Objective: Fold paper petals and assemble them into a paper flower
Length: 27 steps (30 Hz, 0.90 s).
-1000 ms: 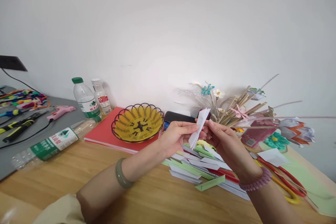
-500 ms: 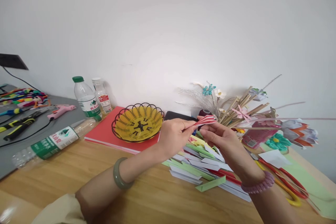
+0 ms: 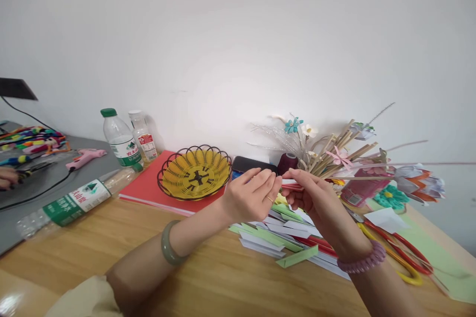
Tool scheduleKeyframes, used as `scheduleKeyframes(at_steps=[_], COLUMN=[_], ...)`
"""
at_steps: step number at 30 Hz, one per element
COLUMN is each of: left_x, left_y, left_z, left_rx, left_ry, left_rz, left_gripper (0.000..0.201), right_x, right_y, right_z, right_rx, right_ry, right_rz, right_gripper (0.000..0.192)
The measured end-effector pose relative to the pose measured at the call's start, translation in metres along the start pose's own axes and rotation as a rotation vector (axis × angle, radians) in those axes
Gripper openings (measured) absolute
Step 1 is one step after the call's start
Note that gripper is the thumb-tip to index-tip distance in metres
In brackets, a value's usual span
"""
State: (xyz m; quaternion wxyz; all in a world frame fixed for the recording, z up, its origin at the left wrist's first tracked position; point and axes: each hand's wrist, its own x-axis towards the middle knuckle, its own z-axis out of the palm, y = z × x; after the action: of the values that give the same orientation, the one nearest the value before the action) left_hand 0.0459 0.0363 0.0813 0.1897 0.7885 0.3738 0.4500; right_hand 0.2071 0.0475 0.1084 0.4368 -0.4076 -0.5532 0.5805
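Pinching a folded red-and-white paper piece (image 3: 289,183) between them, the left hand (image 3: 250,199) and right hand (image 3: 311,194) hold it above the pile of folded paper strips (image 3: 282,237), right of the yellow basket (image 3: 195,173), near the tabletop's (image 3: 111,247) far edge.

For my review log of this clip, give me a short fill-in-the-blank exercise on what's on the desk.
1. Both hands, left hand and right hand, pinch a small folded red-and-white paper piece between ____.
2. The yellow woven basket with black wire rim rests on a ____ folder.
3. The clear plastic bottle lying flat has a ____ label.

Missing: them; red; green
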Motion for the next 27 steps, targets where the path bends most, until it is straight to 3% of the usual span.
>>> scheduleKeyframes(at_steps=[4, 8, 15, 18, 23, 27], left_x=[-0.003, -0.002, 0.009, 0.013, 0.016, 0.016], left_y=[-0.004, -0.005, 0.003, 0.007, 0.013, 0.014], left_z=[0.002, 0.002, -0.004, -0.012, -0.025, -0.022], left_rx=[-0.013, 0.105, 0.375, 0.306, -0.27, -0.47], left_ry=[-0.027, -0.037, 0.057, 0.047, -0.163, -0.118], left_rz=[-0.001, 0.038, 0.162, 0.026, -0.375, -0.476], left_gripper=[0.03, 0.027, 0.034, 0.041, 0.045, 0.029], right_x=[0.001, 0.001, 0.0, -0.003, -0.006, -0.004], right_y=[0.002, 0.001, -0.004, -0.007, -0.007, -0.001], right_z=[-0.002, -0.007, -0.014, -0.015, -0.018, -0.022], right_rx=[-0.037, -0.118, -0.285, -0.424, -0.548, -0.64], right_ry=[0.004, -0.012, -0.031, -0.048, -0.02, -0.001], right_rz=[0.003, -0.028, -0.133, -0.274, -0.473, -0.576], right_gripper=[0.028, 0.029, 0.028, 0.026, 0.021, 0.015])
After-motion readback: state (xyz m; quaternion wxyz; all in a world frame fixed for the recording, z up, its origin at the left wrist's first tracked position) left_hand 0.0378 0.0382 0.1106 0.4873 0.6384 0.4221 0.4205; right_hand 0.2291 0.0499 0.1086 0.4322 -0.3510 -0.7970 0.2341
